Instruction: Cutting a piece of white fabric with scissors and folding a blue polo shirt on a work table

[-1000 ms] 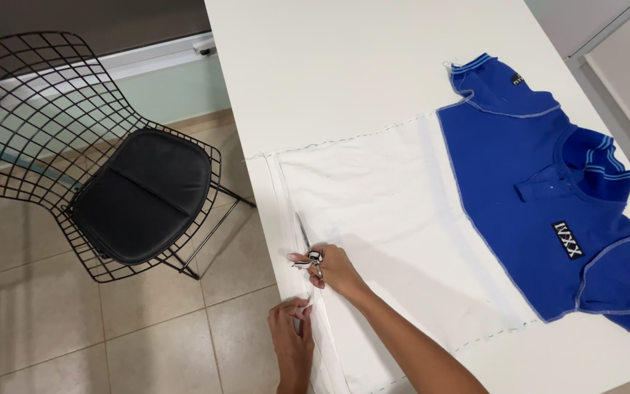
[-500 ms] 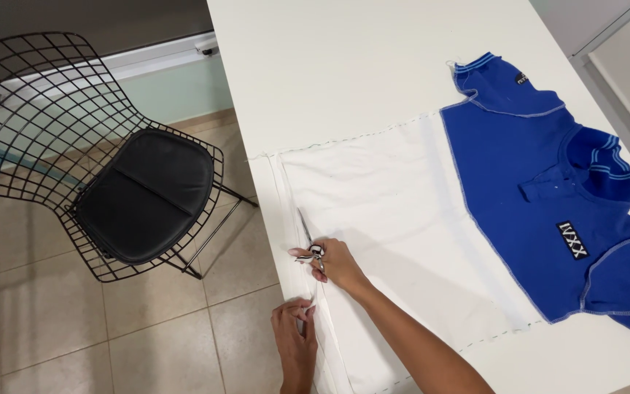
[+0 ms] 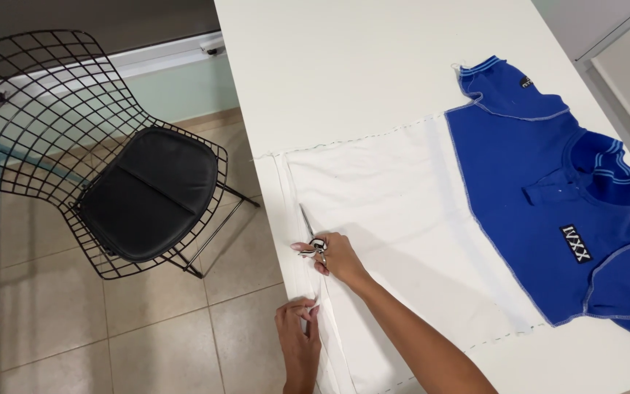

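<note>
- Cutting w/ scissors [image 3: 309, 232] along the near edge of the white cloth [image 3: 395, 219] — head view, the only one we've got.
- Our right hand [image 3: 337, 257] is clamped round the scissor handles; blades point away from us, up the strip, tips on the cloth.
- Our left hand [image 3: 297, 325] pinches the thin cut strip [image 3: 308, 281] at the table [image 3: 344, 66] edge, fingers closed on it, just behind the scissors.
- Cloth lies flat on the table, approx centre; its far side joins a blue polo top [image 3: 548, 182] w/ striped collar.
- Step, as we judge it: trimming a narrow band off the cloth's edge; roughly the near third looks cut, the rest up to the far corner isn't.
- Next move calls for keeping the strip taut w/ the left hand and the blades parallel to the edge, else the line wanders.
- Wire chair [image 3: 111, 160] w/ black cushion stands on the tiled floor, left of the table, well apart.
</note>
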